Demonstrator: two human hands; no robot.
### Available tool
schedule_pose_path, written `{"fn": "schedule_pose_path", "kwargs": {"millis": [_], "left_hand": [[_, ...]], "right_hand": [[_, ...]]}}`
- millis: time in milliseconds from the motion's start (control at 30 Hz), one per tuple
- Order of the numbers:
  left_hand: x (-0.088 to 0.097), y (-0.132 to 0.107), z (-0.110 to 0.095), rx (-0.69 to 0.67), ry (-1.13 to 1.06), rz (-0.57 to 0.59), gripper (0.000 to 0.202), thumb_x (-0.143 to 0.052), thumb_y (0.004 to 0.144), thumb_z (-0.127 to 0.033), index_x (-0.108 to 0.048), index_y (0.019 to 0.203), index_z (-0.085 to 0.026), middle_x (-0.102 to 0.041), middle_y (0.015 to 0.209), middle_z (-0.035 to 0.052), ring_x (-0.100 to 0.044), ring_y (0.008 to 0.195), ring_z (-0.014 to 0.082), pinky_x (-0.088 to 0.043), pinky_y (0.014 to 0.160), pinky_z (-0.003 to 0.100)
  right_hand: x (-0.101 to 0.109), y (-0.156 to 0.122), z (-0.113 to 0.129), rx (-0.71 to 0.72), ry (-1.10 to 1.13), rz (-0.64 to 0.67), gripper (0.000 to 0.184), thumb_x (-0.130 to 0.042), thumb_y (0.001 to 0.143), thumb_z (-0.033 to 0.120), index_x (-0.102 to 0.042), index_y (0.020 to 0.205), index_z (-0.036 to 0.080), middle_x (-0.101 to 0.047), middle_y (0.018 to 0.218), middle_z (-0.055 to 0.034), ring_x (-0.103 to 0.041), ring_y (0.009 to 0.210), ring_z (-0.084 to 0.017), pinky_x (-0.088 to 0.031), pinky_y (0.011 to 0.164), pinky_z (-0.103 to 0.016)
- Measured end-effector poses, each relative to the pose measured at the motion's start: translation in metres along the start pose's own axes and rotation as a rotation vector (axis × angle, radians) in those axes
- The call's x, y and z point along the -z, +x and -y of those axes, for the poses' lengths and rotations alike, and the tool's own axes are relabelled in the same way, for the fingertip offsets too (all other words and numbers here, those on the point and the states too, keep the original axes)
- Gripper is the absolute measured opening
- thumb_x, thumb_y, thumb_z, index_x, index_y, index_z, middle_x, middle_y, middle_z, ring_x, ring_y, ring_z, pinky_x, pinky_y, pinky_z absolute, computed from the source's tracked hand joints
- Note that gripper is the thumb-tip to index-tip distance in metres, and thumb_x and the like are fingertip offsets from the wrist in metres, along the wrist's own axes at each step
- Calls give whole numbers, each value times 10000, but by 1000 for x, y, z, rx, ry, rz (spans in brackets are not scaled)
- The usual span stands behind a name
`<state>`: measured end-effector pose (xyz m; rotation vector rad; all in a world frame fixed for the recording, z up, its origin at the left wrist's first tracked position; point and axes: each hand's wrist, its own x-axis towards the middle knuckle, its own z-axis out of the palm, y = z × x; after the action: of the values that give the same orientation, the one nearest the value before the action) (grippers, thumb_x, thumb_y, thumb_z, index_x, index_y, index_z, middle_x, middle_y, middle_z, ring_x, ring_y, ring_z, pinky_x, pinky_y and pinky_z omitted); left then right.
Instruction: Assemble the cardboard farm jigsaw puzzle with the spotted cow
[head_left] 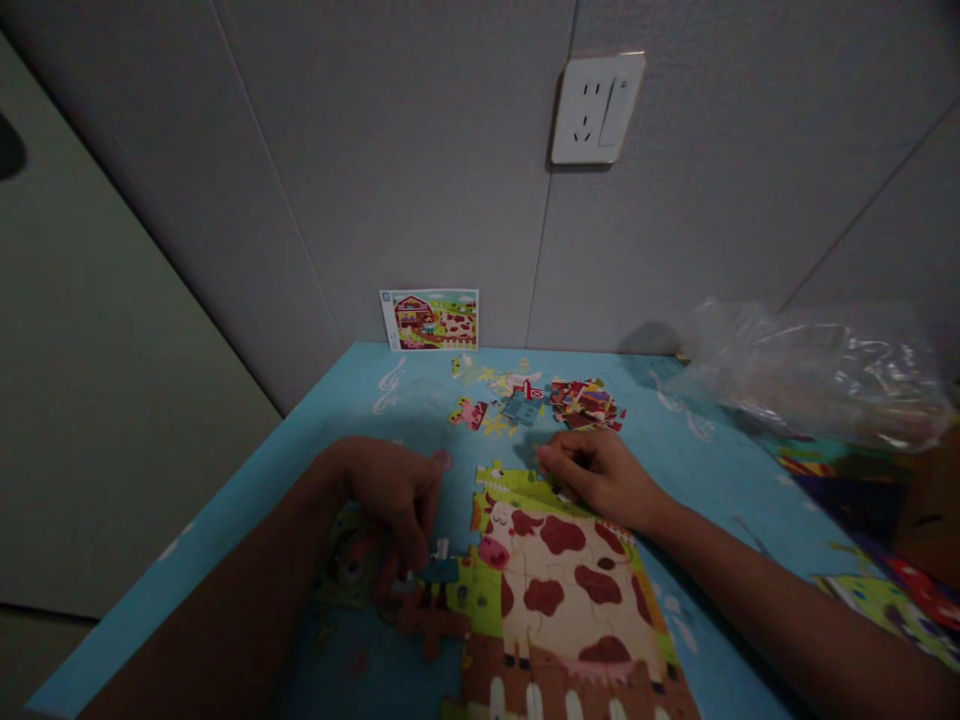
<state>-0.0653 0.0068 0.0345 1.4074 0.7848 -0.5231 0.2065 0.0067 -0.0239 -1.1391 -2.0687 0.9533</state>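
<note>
Looking down past both forearms, we find the right hand (600, 478) curled over the far right part of a partly built cow panel (555, 560), its thumb and forefinger brought together and pointing left; we cannot tell whether a small piece sits between them. Left hand (394, 495) hangs with fingers bent downward, just beside a blue-clad figure piece (442, 572), which lies right of its fingertips; grip hidden, so we cannot tell whether it holds anything. Key relation, by our judgement: the panel spreads from the right fingertips back toward us, its uneven far edge just beside them, so the right hand is the nearer one there. The panel seems to run lengthwise away from us, though the frame cuts off its near end. Brown pieces (433, 622) lie on the near side of the left hand, reaching toward the panel's left side. Beyond the right hand we note a red-brown heap of pieces (586, 405); beyond and left of its fingertips, blue-grey pieces (521, 408), then a pink pig piece (469, 412). Farther past both hands, a picture card (436, 322) leans against the wall (420, 180).
</note>
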Motion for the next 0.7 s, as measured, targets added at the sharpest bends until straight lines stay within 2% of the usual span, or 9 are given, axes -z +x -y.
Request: {"fn": "schedule_pose_path", "kwargs": {"millis": [133, 300, 467, 600, 700], "left_hand": [[0, 0, -1, 20, -19, 31, 213, -798, 651, -385, -734, 549, -209, -683, 543, 78, -534, 308, 169, -385, 263, 243], [0, 2, 1, 29, 36, 22, 214, -754, 704, -372, -735, 550, -225, -672, 521, 61, -516, 308, 147, -390, 286, 232], [-4, 3, -3, 57, 20, -33, 239, -829, 580, -377, -700, 468, -211, -660, 491, 74, -487, 289, 170, -353, 271, 259], [-5, 7, -2, 98, 121, -76, 282, -731, 700, -366, -700, 466, -212, -641, 468, 62, -450, 291, 130, -327, 285, 221], [-4, 11, 3, 92, 171, -85, 299, -707, 719, -386, -709, 474, -215, -624, 442, 59, -429, 281, 123, -299, 273, 211]], "right_hand": [[1, 0, 1, -3, -9, 4, 438, -488, 889, 467, -428, 546, 201, -443, 450, 30, -339, 442, -80, -247, 448, -248], [1, 0, 0, -17, 2, 9, 445, -489, 887, 478, -420, 544, 203, -436, 447, 34, -340, 433, -78, -248, 444, -248], [0, 0, 0, -18, 5, 8, 451, -488, 889, 491, -435, 548, 200, -434, 451, 34, -341, 436, -79, -253, 446, -250], [1, 0, 1, -17, -11, 11, 460, -479, 889, 498, -425, 540, 202, -420, 450, 36, -338, 435, -79, -251, 444, -249], [0, 0, 1, -15, -9, 13, 459, -478, 887, 504, -424, 544, 203, -414, 454, 40, -338, 436, -80, -250, 444, -247]]}}
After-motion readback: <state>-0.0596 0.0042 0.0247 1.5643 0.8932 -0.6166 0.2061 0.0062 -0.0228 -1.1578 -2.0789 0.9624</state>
